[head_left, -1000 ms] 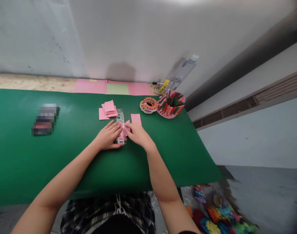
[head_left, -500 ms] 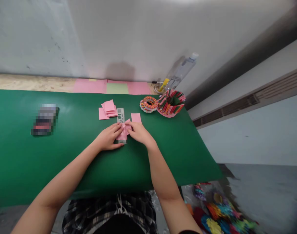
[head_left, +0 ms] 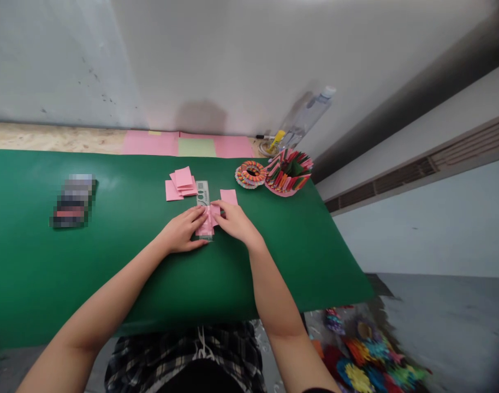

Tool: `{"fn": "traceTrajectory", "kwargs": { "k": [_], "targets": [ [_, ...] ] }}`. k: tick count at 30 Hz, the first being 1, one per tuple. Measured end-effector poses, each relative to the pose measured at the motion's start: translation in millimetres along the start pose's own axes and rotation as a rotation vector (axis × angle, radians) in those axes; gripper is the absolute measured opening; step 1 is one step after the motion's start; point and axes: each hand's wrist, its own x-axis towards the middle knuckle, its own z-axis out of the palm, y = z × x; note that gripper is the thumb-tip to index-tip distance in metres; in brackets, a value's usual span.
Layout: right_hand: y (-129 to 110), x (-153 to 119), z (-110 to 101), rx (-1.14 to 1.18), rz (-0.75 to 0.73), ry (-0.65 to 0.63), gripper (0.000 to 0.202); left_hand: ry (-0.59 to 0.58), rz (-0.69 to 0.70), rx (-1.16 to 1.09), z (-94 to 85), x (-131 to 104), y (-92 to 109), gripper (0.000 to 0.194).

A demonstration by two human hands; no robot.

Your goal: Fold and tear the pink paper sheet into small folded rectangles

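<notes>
A clear stencil ruler [head_left: 202,192] lies over a small piece of pink paper [head_left: 205,230] on the green tabletop [head_left: 159,295]. Pressing flat on the ruler and paper is my left hand [head_left: 186,230], its thumb spread away from the fingers. My right hand [head_left: 234,222] pinches the paper's right-hand part, which rises along the ruler's edge. Just beyond the right hand is another pink piece [head_left: 229,196]. A loose pile of pink pieces [head_left: 183,179] sits left of the ruler's far end.
Right of the papers stand a coiled paper ring [head_left: 250,174] and a round holder of folded paper strips [head_left: 288,177]. Behind them are a yellow glue stick [head_left: 277,139] and a clear bottle [head_left: 310,117]. A blurred-out flat object [head_left: 74,201] lies left. Coloured paper pieces [head_left: 368,360] are on the floor.
The pink flap by my right fingers now stands closer to the ruler's edge, and those fingers have shifted slightly. My left hand stays in place.
</notes>
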Motion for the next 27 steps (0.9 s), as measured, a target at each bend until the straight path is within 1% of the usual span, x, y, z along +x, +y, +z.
{"fn": "traceTrajectory", "kwargs": {
  "k": [4,8,11,16,21,27],
  "targets": [
    [0,1,1,0.057,0.023,0.101,0.032,-0.008,-0.016,-0.007,-3.6,2,3,0.068],
    [1,2,0,0.049,0.042,0.208,0.025,-0.02,-0.02,-0.008,-5.6,3,3,0.064],
    [2,2,-2,0.031,0.048,0.241,0.023,-0.025,-0.027,-0.008,-5.5,4,2,0.068],
    [6,1,-3,-0.037,0.098,0.197,0.021,-0.026,-0.029,-0.01,-4.3,4,1,0.07],
    [12,6,-1,-0.15,0.153,0.181,0.022,-0.037,-0.04,-0.003,-4.7,5,1,0.068],
    [7,6,-5,-0.279,0.178,0.109,0.02,-0.051,-0.045,0.009,-5.2,6,1,0.069]
  ]
}}
